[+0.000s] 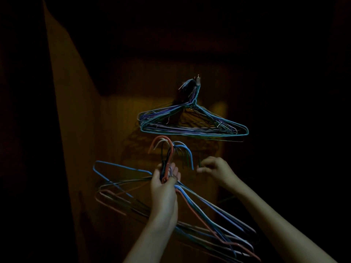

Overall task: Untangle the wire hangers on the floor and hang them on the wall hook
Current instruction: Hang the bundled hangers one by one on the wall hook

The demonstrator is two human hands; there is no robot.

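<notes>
Wire hangers fill my left hand (164, 179): I see its fingers and thumb curled tight round the necks of a held bunch (191, 204), just below where the hooks rise. Those hooks (171, 149) fan out above the fist, a red one in front, a pale one and several blue ones curving over to the right. Below the fist the triangular bodies spread down and outward on both sides, a blue shoulder reaching far left and a red wire and some blue ones running down to the lower right, crossing my forearm. My right hand (214, 168) sits just to the right of the blue hook tips, apart from the bunch, with its fingers bent in and the fingertips drawn close together; a thin dark wire seems to pass by the fingertips, but in this light I cannot tell whether the hand is pinching it or holding nothing. Higher up, above both hands, a second hung bunch (191, 124) of teal, blue and purple hangers already sits on the wall hook (198, 79), their necks gathered at that small peg and their bodies splayed to left and right, tilted down toward the right. They throw a faint shadow on the wooden wall (117, 120) behind, which glows a dull amber in the middle and drops to near black everywhere else, so I can make out little beyond it.
</notes>
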